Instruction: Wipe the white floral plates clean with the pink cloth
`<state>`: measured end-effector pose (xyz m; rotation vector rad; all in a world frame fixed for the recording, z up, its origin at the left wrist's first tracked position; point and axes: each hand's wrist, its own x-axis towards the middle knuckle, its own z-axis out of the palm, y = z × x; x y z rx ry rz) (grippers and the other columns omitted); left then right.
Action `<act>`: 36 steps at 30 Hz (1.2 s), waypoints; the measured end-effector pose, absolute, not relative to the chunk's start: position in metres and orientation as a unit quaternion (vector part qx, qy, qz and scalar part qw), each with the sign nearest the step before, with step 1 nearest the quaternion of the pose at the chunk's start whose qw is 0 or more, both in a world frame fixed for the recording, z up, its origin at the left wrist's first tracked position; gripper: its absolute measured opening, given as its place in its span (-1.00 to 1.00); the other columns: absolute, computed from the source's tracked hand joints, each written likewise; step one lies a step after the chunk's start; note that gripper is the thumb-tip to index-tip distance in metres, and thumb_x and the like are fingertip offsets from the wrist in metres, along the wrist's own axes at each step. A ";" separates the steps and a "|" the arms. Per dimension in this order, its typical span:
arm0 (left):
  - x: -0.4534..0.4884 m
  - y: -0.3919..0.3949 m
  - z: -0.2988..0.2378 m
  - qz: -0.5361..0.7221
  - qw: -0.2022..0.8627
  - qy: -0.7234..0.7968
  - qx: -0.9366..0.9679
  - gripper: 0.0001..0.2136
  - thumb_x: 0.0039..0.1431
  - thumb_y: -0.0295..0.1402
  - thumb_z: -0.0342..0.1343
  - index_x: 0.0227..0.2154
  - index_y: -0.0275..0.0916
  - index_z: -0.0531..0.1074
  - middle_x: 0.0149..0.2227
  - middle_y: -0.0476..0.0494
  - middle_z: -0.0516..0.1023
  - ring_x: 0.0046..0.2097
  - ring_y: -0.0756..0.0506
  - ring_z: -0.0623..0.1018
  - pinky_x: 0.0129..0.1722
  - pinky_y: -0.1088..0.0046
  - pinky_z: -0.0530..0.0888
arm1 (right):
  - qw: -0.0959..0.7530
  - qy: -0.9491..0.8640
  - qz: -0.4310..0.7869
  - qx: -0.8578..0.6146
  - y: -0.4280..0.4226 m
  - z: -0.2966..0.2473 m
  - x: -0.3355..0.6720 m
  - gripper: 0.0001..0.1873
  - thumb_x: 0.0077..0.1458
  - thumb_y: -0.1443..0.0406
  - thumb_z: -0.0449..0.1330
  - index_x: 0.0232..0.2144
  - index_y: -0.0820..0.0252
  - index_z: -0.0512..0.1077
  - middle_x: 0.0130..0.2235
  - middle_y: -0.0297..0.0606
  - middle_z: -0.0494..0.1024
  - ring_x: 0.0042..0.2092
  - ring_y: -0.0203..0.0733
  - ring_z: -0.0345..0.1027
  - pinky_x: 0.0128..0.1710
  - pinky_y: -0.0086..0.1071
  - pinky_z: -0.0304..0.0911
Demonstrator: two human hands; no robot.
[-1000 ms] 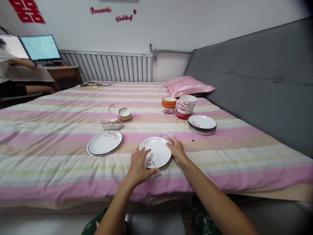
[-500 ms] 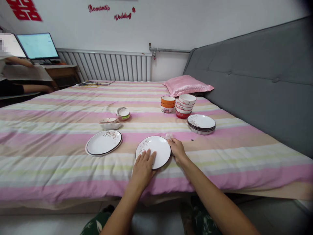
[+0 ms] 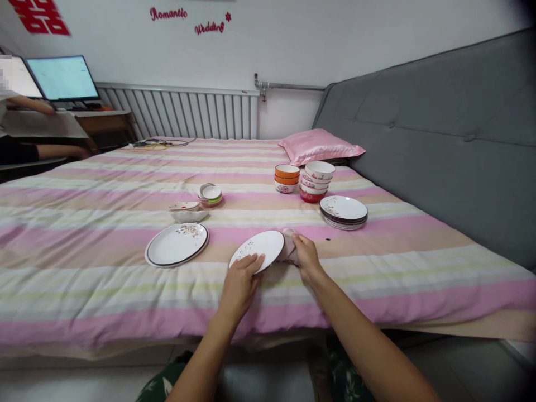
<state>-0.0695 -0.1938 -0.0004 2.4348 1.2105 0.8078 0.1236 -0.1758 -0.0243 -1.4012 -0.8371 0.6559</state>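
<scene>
A round white plate [image 3: 263,248] with a dark rim and a small floral print is tilted above the bed near its front edge. My left hand [image 3: 243,279] grips it at the near left, fingers lying over the top face and thumb side beneath. Just right of the plate, my right hand [image 3: 307,255] is closed on a greyish-pink cloth [image 3: 290,245]. Part of the cloth hangs against the plate's right edge; whether it reaches under the plate cannot be made out.
On the striped bed [image 3: 125,301] lie oval plates [image 3: 178,244], small dishes [image 3: 188,212], little bowls [image 3: 210,193], orange bowls [image 3: 287,174], patterned bowls [image 3: 317,181] and stacked plates [image 3: 344,211]. Behind are a pink pillow [image 3: 320,145] and grey headboard [image 3: 439,106]. A person [image 3: 25,123] sits far left.
The plate has tipped, its right side raised, showing a narrower face. My right hand has come off the plate's edge slightly to the right, and more of the cloth shows.
</scene>
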 end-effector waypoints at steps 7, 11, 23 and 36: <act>-0.079 -0.197 0.019 0.467 0.400 0.470 0.633 -0.66 0.07 -0.16 0.09 -0.31 -0.40 0.50 -0.38 -0.17 0.58 -0.29 -0.14 0.53 -0.29 0.41 0.44 | 0.715 -0.271 0.303 -0.569 -0.175 -0.016 0.124 -0.65 -0.07 0.02 0.07 -0.51 0.21 0.30 -0.59 -0.42 0.30 -0.52 -0.32 0.16 -0.52 -0.45 0.13; -0.076 -0.202 0.031 0.546 0.563 0.448 0.428 -0.54 -0.06 -0.11 0.21 -0.23 -0.43 0.45 -0.38 -0.19 0.56 -0.33 -0.10 0.51 -0.36 0.48 0.42 | 0.758 -0.221 0.240 -0.565 -0.172 -0.011 0.135 -0.67 -0.02 0.04 0.04 -0.54 0.19 0.24 -0.59 -0.48 0.23 -0.52 -0.36 0.10 -0.51 -0.47 0.10; -0.053 -0.211 0.022 0.510 0.585 0.465 0.426 -0.53 -0.02 -0.06 0.16 -0.25 -0.45 0.46 -0.38 -0.23 0.55 -0.34 -0.08 0.49 -0.37 0.48 0.41 | 0.723 -0.415 0.122 -0.539 -0.189 0.015 0.102 -0.62 0.17 0.08 -0.04 -0.23 0.22 0.42 -0.31 -0.24 0.51 -0.24 -0.19 0.36 -0.20 -0.35 0.25; -0.056 -0.213 0.013 0.470 0.474 0.454 0.590 -0.55 0.01 -0.01 0.05 -0.49 -0.42 0.43 -0.57 -0.08 0.40 -0.52 0.01 0.33 -0.54 0.53 0.29 | 0.557 -0.727 0.004 -0.403 -0.211 0.010 0.054 -0.56 0.21 0.36 -0.07 0.13 0.06 0.24 0.13 -0.27 0.34 0.24 -0.17 0.03 0.19 -0.12 0.05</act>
